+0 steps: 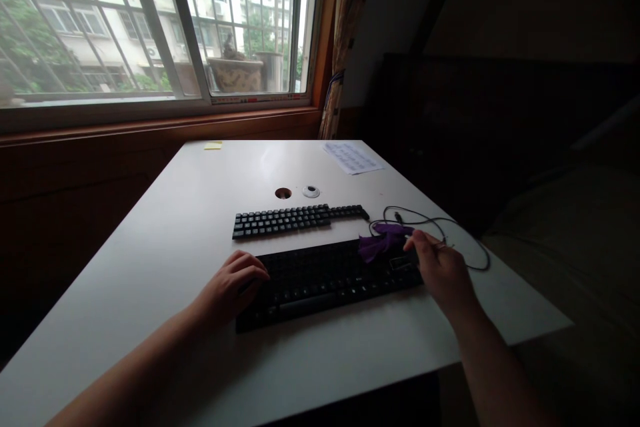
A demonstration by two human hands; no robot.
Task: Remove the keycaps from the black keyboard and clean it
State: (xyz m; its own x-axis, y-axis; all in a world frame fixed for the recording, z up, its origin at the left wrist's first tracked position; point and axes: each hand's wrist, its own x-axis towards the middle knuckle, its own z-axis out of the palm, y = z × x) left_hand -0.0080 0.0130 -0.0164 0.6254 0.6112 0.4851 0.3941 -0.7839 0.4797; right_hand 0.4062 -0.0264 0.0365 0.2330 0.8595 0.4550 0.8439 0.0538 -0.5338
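A black keyboard (310,307) lies slightly tilted across the white table in front of me. Its front row of keys shows, while the upper rows look dark and flat. My left hand (240,280) is closed over the keyboard's left end, fingers curled at the edge. Above the right end, my right hand (440,267) is closed in a pinch at a crumpled purple cloth (377,243), part of which hangs over the keys. Behind the keyboard sit black keycaps (280,221) packed in rows, with a narrower strip at the right.
A thin black cable (480,269) loops on the table's right side. Farther back are a round hole (283,193), a white ring-shaped cover (311,191), printed papers (353,157) and a yellow sticky note (213,145). A barred window stands beyond the white table (165,233).
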